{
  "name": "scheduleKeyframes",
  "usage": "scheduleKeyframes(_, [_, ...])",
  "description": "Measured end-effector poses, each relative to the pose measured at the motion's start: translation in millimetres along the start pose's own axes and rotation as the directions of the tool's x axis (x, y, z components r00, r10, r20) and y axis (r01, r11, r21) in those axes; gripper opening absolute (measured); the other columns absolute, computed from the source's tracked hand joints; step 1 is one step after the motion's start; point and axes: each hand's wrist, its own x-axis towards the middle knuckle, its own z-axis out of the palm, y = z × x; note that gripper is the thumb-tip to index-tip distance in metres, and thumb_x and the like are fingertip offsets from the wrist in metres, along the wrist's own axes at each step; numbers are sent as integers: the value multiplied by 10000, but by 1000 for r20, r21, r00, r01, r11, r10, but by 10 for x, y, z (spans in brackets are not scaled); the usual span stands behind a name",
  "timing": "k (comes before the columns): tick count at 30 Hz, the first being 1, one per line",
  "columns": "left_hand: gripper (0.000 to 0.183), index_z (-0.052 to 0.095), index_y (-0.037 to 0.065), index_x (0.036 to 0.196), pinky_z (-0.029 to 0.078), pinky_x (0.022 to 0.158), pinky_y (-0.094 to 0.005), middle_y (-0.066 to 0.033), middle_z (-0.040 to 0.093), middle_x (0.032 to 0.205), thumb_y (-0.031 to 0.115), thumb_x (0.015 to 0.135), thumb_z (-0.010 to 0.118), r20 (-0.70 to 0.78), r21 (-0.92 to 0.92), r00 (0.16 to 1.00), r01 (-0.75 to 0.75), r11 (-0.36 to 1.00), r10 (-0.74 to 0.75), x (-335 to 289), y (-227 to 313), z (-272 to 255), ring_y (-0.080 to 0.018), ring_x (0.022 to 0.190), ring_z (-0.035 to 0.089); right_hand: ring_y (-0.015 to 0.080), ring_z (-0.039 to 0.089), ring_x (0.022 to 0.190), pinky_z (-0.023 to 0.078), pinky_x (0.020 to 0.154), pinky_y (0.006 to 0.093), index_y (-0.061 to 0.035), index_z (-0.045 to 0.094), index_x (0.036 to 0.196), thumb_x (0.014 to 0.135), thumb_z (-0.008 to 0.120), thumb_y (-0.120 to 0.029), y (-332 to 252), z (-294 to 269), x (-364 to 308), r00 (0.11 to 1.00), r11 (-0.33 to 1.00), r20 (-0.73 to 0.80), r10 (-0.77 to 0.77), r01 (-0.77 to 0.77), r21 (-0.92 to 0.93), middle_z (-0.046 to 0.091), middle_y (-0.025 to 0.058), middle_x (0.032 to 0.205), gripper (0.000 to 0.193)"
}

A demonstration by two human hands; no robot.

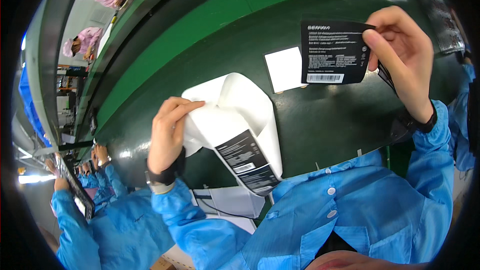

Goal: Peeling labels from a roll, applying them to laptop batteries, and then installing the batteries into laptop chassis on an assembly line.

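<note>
My right hand [402, 52] pinches a black label [332, 52] by its right edge, between thumb and fingers. White print and a barcode cover the label, which is held up over the dark green table [320, 125]. My left hand [167, 132] grips a loosely curled white backing strip [267, 120] at its left side. Black printed labels [242, 155] are still stuck on the strip's lower part, which hangs toward my front. A flat white square piece with a dark border [282, 67] lies on the table, partly behind the held label.
Clear packaging with rows of dark parts [440, 20] stands at the far right. At left, a co-worker in blue sleeves holds a dark flat panel [80, 190]. People in pink [87, 40] sit beyond the green partition [200, 25]. White sheets [227, 202] lie below the table's near edge.
</note>
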Motion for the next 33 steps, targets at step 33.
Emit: scheduleKeyframes(33, [477, 666, 12, 1305, 515, 1029, -402, -144, 558, 1473, 182, 861, 629, 332, 306, 791, -606, 735, 514, 686, 130, 1022, -307, 1250, 584, 51, 619, 607, 498, 474, 194, 22, 654, 929, 917, 758, -41, 952, 480, 356, 694, 695, 84, 715, -719, 11, 688, 49, 802, 122])
